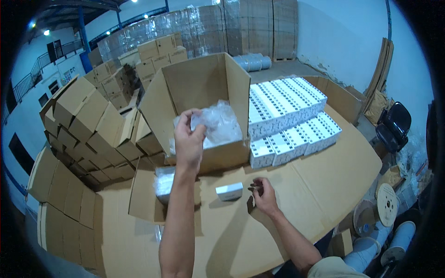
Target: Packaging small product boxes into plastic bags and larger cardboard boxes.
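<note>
My left hand [190,136] reaches over the large open carton [190,76], thumb and fingers closed on a clear plastic bag [220,123]. More crumpled clear plastic lies inside that carton. A small white box [229,191] rests by itself on the cardboard-covered table [296,204]. Just right of it, my right hand [264,197] hovers low with its fingers apart and holds nothing. Partly behind my left forearm is a smaller open carton [143,194] with clear-wrapped packets [164,184] inside.
White boxes with dark marks [287,104] are stacked in rows at the right rear of the table. Empty brown cartons [88,120] pile up on the left. Cable reels [387,204] and a black chair [394,125] stand beyond the table's right edge.
</note>
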Demonstrator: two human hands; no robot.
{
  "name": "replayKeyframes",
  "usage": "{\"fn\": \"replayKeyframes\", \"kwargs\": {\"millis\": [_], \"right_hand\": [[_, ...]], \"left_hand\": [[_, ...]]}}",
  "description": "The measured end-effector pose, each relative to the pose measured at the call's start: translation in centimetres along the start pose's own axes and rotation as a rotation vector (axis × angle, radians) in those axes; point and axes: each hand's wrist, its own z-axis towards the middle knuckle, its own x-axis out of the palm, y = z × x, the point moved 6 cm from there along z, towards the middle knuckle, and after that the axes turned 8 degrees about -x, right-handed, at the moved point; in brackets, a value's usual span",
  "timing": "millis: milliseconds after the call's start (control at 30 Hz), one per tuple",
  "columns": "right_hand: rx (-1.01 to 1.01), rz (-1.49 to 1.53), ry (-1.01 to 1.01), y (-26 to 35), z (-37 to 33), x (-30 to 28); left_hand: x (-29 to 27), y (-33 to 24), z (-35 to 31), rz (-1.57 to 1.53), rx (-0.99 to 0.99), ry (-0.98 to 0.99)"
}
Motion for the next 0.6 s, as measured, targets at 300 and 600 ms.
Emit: {"fn": "replayKeyframes", "kwargs": {"millis": [300,600], "right_hand": [[-0.292,0.257,0.052,8.1,-3.0,-1.2],[0.121,0.190,0.149,4.5,-5.9,1.1]], "left_hand": [[-1.2,12.0,-18.2,0.161,-0.217,-0.116],[-2.9,17.0,-22.2,0.191,-0.440,-0.054]]}}
